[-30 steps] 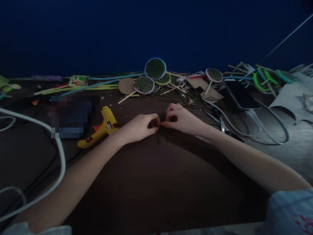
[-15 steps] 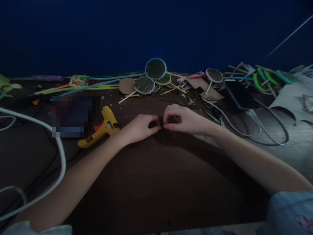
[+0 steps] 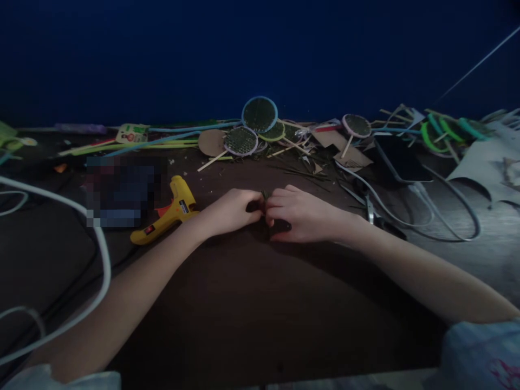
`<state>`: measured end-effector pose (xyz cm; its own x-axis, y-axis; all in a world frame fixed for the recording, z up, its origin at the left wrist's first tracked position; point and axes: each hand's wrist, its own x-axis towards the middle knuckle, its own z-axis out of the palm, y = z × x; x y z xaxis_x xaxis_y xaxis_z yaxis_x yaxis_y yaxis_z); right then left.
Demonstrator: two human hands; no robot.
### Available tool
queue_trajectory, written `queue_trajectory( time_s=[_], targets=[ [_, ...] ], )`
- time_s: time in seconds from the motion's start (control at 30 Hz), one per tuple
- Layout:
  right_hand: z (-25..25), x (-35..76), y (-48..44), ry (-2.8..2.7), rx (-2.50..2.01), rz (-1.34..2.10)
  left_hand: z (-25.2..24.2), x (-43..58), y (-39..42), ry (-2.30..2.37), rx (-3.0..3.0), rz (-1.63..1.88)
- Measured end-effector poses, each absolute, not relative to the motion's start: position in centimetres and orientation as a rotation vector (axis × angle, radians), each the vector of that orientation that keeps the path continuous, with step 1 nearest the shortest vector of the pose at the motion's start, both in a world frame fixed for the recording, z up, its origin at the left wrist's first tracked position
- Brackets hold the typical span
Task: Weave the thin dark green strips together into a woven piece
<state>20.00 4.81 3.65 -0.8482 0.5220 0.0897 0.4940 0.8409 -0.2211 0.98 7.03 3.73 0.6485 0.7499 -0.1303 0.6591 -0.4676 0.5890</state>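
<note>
Apparently, the left hand (image 3: pixel 233 211) pinches a dark sliver (image 3: pixel 265 194), long axis forward, right hand (image 3: pixel 300 214) curled alongside.

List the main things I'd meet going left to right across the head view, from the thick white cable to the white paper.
Thick white cable → yellow glue gun → left hand → right hand → dark flat device → white paper.

The glue gun (image 3: pixel 177 214), cardboard scraps (image 3: pixel 352 156) and rimmed discs (image 3: pixel 241 141) show a craft workspace.
</note>
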Motion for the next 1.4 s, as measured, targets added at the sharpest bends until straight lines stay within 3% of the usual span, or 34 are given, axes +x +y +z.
queue_trajectory(
  time_s=[0.4, 0.8, 1.17, 1.4],
  targets=[
    [4.2, 19.8, 4.4, -2.883, -0.807, 0.215, 3.6, 0.8, 7.2, 1.042, 2.256, 0.214],
    [4.2, 20.4, 5.6, -2.398, -1.215, 0.982, 3.5, 0.8, 7.3, 1.058, 2.254, 0.181],
    [1.9, 20.6, 7.1, -1.979, -1.367, 0.77, 4.1, 0.9, 7.0, 1.063, 2.24, 0.168],
    [1.5, 20.5, 7.2, -1.896, -1.317, 0.841, 3.9, 0.9, 7.0, 0.99, 2.26, 0.183]
  ],
)
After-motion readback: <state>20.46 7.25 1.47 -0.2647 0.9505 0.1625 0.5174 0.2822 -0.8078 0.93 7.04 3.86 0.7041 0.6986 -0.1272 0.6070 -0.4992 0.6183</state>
